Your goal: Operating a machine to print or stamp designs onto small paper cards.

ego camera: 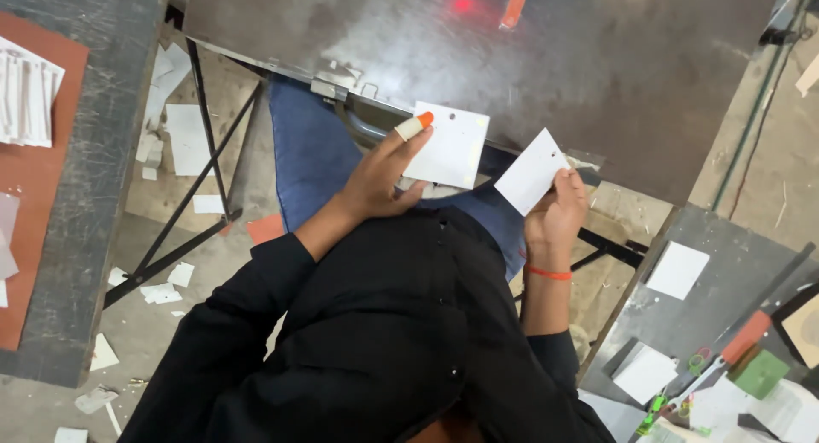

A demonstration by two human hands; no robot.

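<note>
View: looking straight down from the head at a seated person in a black long-sleeved top, arms reaching forward to a dark metal worktop (597,76).

Left hand (380,183): closed on a white card (448,144) at its lower left edge, resting the card on the worktop's near edge. The forefinger wears an orange fingertip cap (415,125) and lies on the card.

Right hand (559,208): pinching a second white card (531,172) by its lower right corner, tilted, held off the edge of the worktop. An orange band (548,273) circles the wrist.

Hands: apart, 1 card each, cards near but not touching.

Card detail: each has small punched holes near its top edge.

Nearby: a red light spot (462,3) on the metal; a blue cloth (311,157) below the edge; paper scraps (162,291) on the floor.

Risk, slipping: the right card is held by 1 corner only, so it could likely twist free and drop among the scraps.

Risk, bending: the left card overhangs the edge, so downward pressure could crease it.
</note>
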